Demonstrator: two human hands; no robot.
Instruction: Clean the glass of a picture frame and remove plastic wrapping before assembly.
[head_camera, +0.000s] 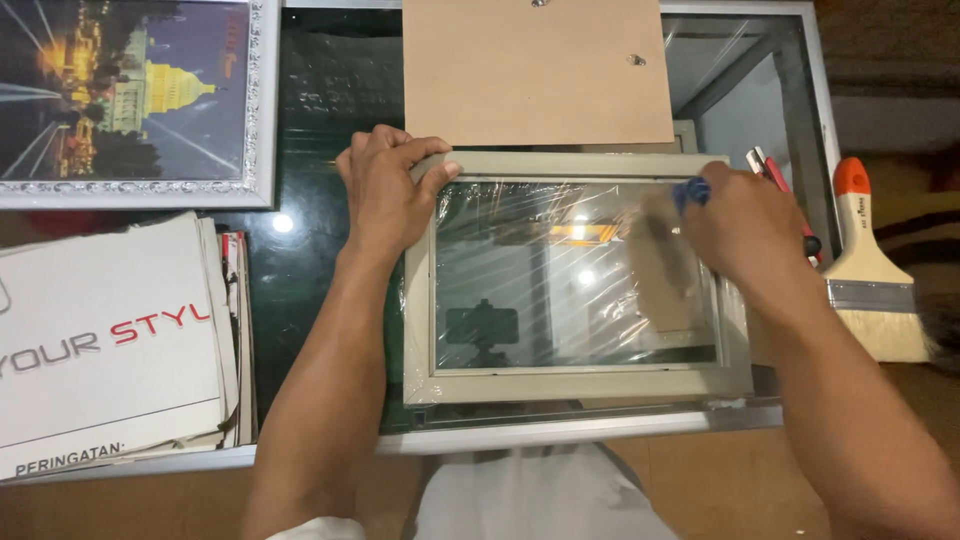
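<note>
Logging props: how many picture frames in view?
2. A grey plastic-wrapped frame lies under both hands at table centre; a silver-edged framed night photo sits top left. Others may be hidden beneath the cardboard backing.

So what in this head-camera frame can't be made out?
- Small blue tool: mostly hidden inside the right hand; its kind is unclear.
- Red-handled tool: covered by that hand, only its end shows.
- Grey picture frame: its top left corner lies under the left hand; plastic wrap and glare blur the glass.
- Framed night-city picture: cut off by the top and left edges.

Left hand (385, 190) pinches with curled fingers; right hand (745, 225) fisted, knuckles up.
</note>
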